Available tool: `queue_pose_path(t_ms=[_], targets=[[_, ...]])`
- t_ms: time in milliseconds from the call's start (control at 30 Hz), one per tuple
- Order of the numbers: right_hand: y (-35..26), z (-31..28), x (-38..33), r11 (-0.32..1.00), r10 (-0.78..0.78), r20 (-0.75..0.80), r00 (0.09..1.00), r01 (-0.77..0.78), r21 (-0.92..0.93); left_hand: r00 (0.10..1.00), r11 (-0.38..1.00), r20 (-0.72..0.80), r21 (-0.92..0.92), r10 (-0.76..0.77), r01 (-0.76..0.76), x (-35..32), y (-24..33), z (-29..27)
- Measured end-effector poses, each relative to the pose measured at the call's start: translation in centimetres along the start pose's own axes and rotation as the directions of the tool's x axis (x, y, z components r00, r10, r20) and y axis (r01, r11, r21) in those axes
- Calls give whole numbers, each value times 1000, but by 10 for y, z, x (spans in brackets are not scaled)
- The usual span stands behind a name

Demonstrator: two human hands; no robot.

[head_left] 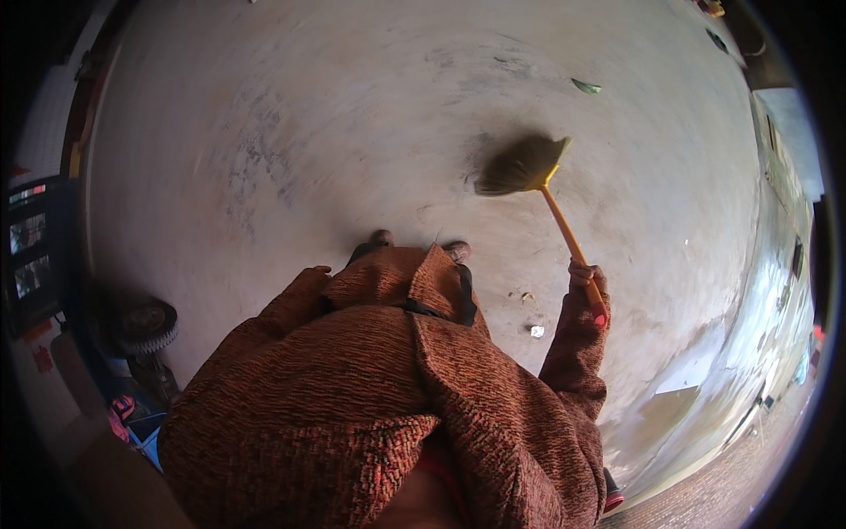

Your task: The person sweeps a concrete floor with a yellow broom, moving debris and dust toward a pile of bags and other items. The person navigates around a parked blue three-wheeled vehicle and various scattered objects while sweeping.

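Our right hand (586,280) is wrapped round the orange broom (546,189) handle, bristles on the floor (308,132) fwd-left of it. Left hand hidden, can't tell. We'd keep strokes low & short toward the green leaf (585,86) beyond.

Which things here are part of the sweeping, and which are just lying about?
In use:
- broom, orange handle, bristles blurred
- right hand gripping the handle
- concrete floor
- green scrap, small white scrap

Lying about:
- wheel at left edge
- left hand: not visible, hidden under the shawl
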State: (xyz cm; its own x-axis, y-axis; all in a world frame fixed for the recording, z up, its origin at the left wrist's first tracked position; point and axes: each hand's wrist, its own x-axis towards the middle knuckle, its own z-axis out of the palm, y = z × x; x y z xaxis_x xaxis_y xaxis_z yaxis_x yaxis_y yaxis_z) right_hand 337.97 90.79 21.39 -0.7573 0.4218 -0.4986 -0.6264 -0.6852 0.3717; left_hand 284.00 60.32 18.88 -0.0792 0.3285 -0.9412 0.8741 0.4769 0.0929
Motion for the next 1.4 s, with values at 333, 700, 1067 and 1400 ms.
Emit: queue_pose_path(t_ms=[333, 700, 1067, 1400], targets=[[0, 19, -108, 934, -286, 46, 957, 290, -209, 997, 979, -45, 196, 69, -59, -15, 72, -79], [129, 14, -179, 678, -719, -35, 694, 712, 181, 1000, 889, -13, -459, 10, -15, 116, 99, -145], [287, -44, -142, 215, -752, -463, 469, 839, 500, 976, 942, 160, -322, 149, -91, 190, 137, -227], [269, -175, -60, 94, -806, -574, 142, 989, 112, 990, 994, 128, -93, 67, -55, 205, 145, -257]])
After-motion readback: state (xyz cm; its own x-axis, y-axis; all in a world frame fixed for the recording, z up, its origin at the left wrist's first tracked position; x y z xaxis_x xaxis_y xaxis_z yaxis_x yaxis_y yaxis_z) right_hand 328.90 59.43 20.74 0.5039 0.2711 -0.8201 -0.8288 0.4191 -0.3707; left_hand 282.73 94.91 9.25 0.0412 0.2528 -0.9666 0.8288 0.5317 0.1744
